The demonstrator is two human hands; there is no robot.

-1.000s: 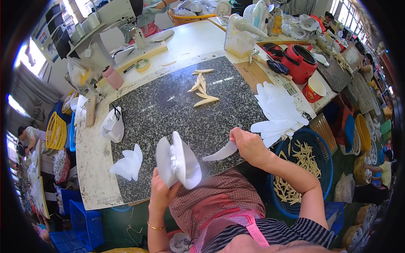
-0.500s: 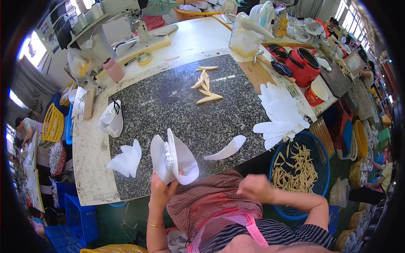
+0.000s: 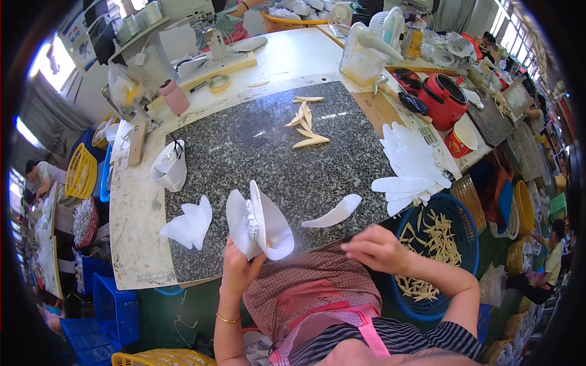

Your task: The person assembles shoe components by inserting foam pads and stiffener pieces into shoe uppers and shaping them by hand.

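Near the front edge of the dark stone slab (image 3: pixel 244 134), my left hand (image 3: pixel 242 263) is closed on a white shoe upper (image 3: pixel 278 235), which opens in two curved flaps with a silver, glittery strip between them. My right hand (image 3: pixel 378 247) hovers over the front edge, fingers drawn together; whether anything small is in them cannot be seen. Just beyond it, a single white curved piece (image 3: pixel 332 213) lies on the slab. To the left are overlapping white pieces (image 3: pixel 188 224) and another white upper (image 3: pixel 169 166) with black ties.
Several beige pointed slivers (image 3: pixel 310 140) lie mid-slab, and more fill a blue basket (image 3: pixel 475 244) at my right. A fanned stack of white pieces (image 3: pixel 412 161) sits at the slab's right edge. Behind are a red pot (image 3: pixel 441 100), a pink bottle (image 3: pixel 175 97) and a sewing machine (image 3: pixel 215 46).
My right hand has risen slightly toward the slab's edge, its fingers stretching a little. The left hand keeps its hold on the shoe upper. The whole view has shifted slightly.
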